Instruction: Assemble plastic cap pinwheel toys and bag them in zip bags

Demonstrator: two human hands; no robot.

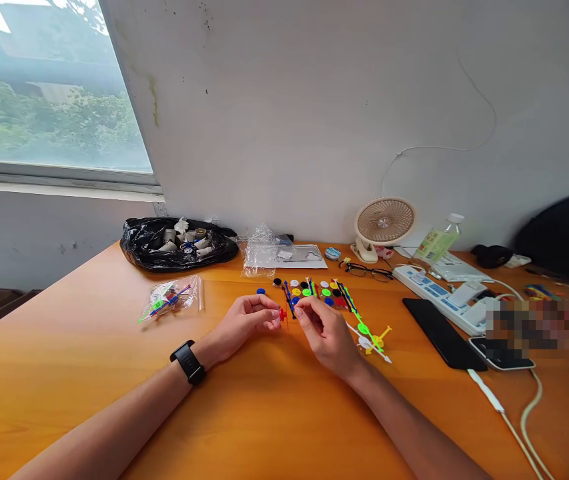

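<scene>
My left hand [244, 325], with a black watch on its wrist, pinches a small red plastic piece [282, 314] at its fingertips. My right hand [325, 335] is close beside it, its fingertips on a thin dark blue stick [289, 300] that meets the red piece. Both hands rest low over the orange table [264, 413]. Just beyond them lies a scatter of small coloured discs and sticks [317, 291]. To the right of my right hand lie green, yellow and white stick pieces [371, 337].
A clear bag of coloured parts [170, 300] lies at the left. At the back sit a black bag of small items [179, 244], clear packaging [274, 255], a small fan [383, 227], glasses [367, 271] and a bottle [439, 241]. A power strip [439, 293], phones [443, 341] and cables fill the right side.
</scene>
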